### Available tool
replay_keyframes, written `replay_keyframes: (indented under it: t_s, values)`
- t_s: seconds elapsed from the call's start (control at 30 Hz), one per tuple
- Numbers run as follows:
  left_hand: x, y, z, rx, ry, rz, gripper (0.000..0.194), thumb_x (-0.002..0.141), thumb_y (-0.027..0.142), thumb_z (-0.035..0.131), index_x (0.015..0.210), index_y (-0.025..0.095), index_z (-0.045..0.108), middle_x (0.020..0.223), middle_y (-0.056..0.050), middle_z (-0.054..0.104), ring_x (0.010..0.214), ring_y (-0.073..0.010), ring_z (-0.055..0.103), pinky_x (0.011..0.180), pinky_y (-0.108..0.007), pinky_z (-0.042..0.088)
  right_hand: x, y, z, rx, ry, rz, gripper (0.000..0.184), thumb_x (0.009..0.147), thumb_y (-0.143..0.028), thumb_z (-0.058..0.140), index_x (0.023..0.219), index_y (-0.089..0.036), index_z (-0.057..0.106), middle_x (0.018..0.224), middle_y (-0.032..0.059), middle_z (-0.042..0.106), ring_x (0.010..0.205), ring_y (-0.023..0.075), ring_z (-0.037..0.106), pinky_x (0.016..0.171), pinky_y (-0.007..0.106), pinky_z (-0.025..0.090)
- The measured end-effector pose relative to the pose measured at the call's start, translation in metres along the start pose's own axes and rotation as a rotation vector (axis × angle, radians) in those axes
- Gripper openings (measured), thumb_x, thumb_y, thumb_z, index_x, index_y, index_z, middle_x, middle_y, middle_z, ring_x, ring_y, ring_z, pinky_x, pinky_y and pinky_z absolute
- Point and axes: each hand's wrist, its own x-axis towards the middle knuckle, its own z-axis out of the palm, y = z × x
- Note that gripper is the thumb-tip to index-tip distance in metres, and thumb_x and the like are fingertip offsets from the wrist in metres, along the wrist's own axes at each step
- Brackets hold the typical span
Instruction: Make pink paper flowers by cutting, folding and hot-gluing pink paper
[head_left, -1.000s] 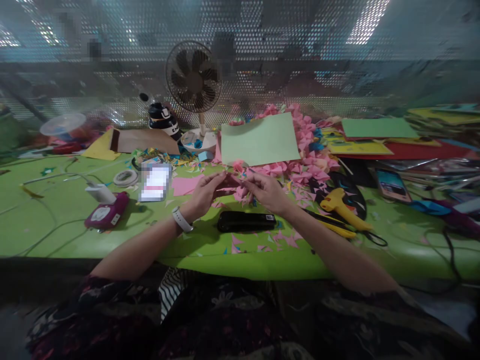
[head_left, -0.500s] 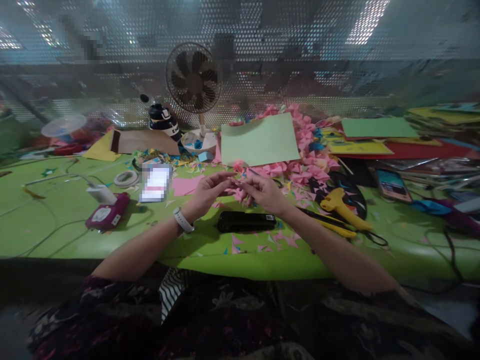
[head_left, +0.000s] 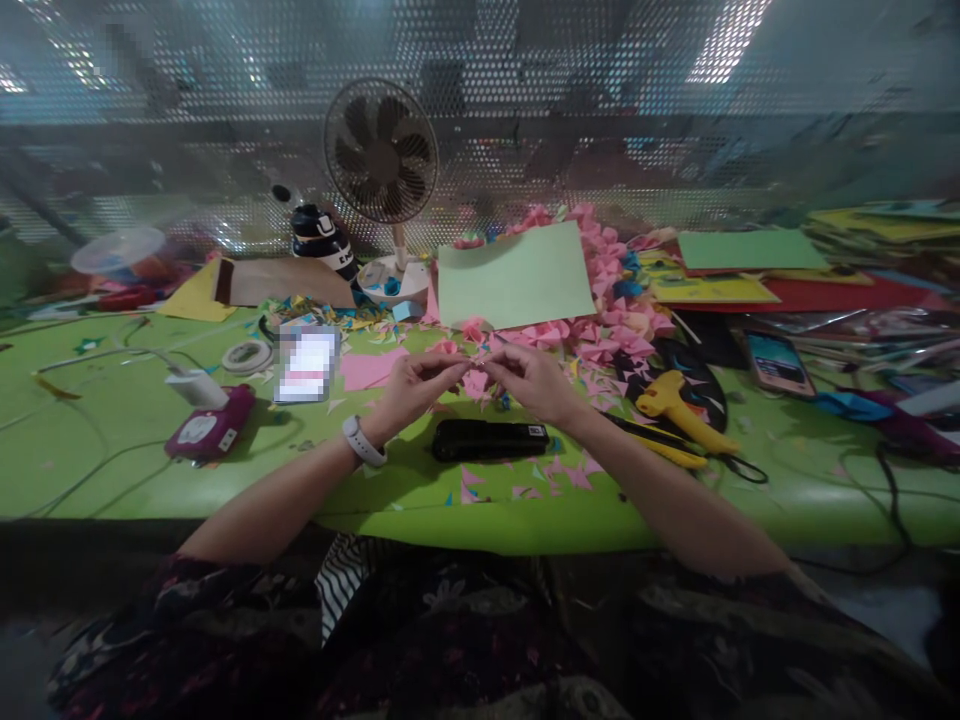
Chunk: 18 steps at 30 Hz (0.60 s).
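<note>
My left hand [head_left: 415,390] and my right hand [head_left: 532,382] meet above the green table [head_left: 112,450], fingers pinched on a small folded pink paper piece [head_left: 475,381] held between them. A white band is on my left wrist. Just below the hands lies a black stapler-like bar [head_left: 489,440]. Behind them a heap of folded pink paper flowers [head_left: 607,330] spreads around a pale green sheet [head_left: 516,276].
A yellow glue gun [head_left: 679,405] lies right of my hands. A small desk fan [head_left: 382,160], a dark bottle [head_left: 324,243], a tape roll [head_left: 247,355], a maroon gadget [head_left: 210,432] and cables sit left. Coloured paper stacks [head_left: 757,270] and a phone [head_left: 772,362] lie right. Paper scraps litter the table.
My hands have drawn slightly closer together around the pink piece, fingers reworking it. The view shifted a little; nothing else on the table moved.
</note>
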Motion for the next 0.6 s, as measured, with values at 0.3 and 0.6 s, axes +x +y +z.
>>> replay_keyframes:
  t_s: [0.3, 0.6]
  values:
    - [0.0019, -0.012, 0.001, -0.079, -0.04, -0.124, 0.031, 0.072, 0.041, 0.081, 0.091, 0.016, 0.079, 0.084, -0.007, 0.076, 0.075, -0.0182, 0.072, 0.073, -0.035, 0.062, 0.0016, 0.0055, -0.004, -0.373, 0.031, -0.152, 0.026, 0.099, -0.034, 0.049, 0.091, -0.018, 0.067, 0.078, 0.0057, 0.068, 0.07, 0.0176, 0.061, 0.066, 0.03, 0.045]
    - [-0.0018, -0.0038, -0.0083, 0.325, 0.004, 0.141, 0.022, 0.075, 0.026, 0.08, 0.096, 0.031, 0.08, 0.118, -0.006, 0.073, 0.115, -0.0273, 0.064, 0.109, -0.042, 0.042, -0.0016, -0.0009, -0.0006, -0.356, 0.011, -0.084, 0.025, 0.099, -0.033, 0.049, 0.091, -0.017, 0.067, 0.074, 0.0044, 0.071, 0.061, 0.0153, 0.062, 0.062, 0.028, 0.045]
